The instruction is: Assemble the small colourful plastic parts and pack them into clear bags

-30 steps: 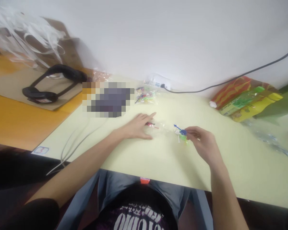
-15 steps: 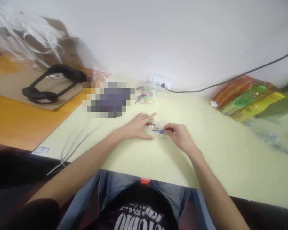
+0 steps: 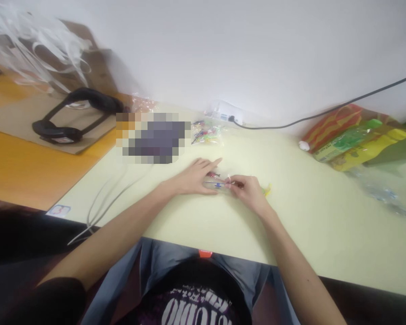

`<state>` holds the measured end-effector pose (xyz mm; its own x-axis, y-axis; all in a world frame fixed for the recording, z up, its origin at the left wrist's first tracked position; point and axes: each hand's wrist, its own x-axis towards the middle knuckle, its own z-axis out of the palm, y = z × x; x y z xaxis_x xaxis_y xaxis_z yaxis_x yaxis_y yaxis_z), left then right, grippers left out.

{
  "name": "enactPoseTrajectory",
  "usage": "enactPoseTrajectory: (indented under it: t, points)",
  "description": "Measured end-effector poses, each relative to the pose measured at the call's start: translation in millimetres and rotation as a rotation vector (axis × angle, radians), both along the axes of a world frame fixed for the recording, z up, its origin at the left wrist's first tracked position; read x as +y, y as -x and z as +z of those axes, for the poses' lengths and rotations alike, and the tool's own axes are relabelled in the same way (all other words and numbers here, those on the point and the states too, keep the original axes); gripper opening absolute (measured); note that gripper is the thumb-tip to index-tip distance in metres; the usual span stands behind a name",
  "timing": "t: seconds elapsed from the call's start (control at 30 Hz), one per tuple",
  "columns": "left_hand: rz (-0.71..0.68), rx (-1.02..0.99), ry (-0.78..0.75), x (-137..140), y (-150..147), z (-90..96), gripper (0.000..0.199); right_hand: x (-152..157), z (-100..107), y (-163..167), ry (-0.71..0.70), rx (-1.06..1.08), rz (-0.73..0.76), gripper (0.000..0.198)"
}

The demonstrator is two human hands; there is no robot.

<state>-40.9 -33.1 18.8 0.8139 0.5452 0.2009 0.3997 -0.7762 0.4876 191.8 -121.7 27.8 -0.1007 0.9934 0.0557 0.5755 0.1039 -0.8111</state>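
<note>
My left hand rests on the table with thumb and fingers spread around the left end of a small clear plastic bag. A thin blue plastic piece with a wider middle shows at the bag, between my hands. Beside the left fingers is a small dark red piece, partly hidden. My right hand is closed in a pinch at the bag's right end; what else its fingertips cover I cannot make out. A small yellow piece lies just right of that hand.
Farther back stands a bag of colourful small pieces, near a white power strip with a black cable. A blurred-out dark object lies left. Bright packages and clear plastic wrap sit right.
The blue piece has shifted left, toward my left palm. My right hand has moved slightly left, and more of the yellow piece shows beside it. My left hand stays nearly still.
</note>
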Motion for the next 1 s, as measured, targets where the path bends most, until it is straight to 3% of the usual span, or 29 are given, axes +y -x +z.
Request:
enactPoseTrajectory:
  t: [0.13, 0.37, 0.6, 0.77, 1.0]
  points:
    - [0.002, 0.008, -0.004, -0.1, 0.0, 0.2, 0.112, -4.7, -2.3, -5.8, 0.035, 0.099, 0.031, 0.03]
    - [-0.005, -0.006, -0.006, 0.5, 0.1, -1.3, 0.11, 0.5, -11.7, 2.4, -0.043, 0.146, -0.12, 0.025]
    - [-0.011, -0.007, -0.005, 1.2, 0.8, -1.7, 0.109, -0.8, -13.1, 6.7, -0.037, 0.074, 0.091, 0.025]
    - [-0.006, -0.011, -0.013, 1.8, 0.9, -2.8, 0.11, 2.2, -17.6, 5.0, -0.041, 0.052, 0.066, 0.018]
    - [-0.02, -0.035, -0.009, 2.5, 0.7, -4.5, 0.109, 2.7, -18.6, 15.4, -0.058, -0.032, 0.101, 0.023]
